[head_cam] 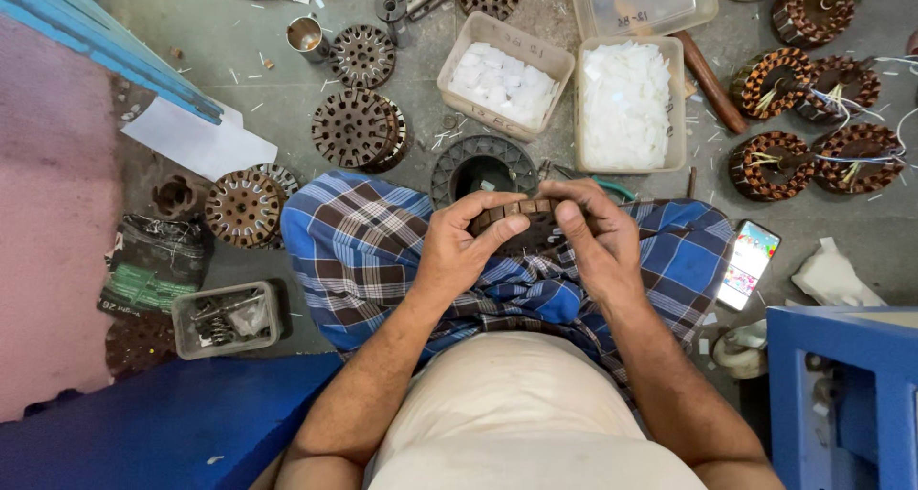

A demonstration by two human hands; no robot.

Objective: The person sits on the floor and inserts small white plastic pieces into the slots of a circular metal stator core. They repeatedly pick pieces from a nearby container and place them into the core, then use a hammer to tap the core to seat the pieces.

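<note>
I sit on the floor with a blue checked cloth [363, 251] over my legs. My left hand [459, 246] and my right hand [598, 241] both grip a dark slotted motor core [526, 224] held over my lap. The fingers of both hands curl over its top rim, and the thumbs press on its near face. Much of the core is hidden by my fingers. Just beyond it on the floor lies a dark ring-shaped core [483, 165] with a hollow middle.
Two plastic tubs of white paper slips [505, 81] [626, 103] stand ahead. Several bare slotted cores [356, 127] lie at left, several copper-wound ones [775, 163] at right. A phone [749, 263] lies by my right knee, a small tub of metal bits [228, 318] at left, blue furniture [841, 385] at right.
</note>
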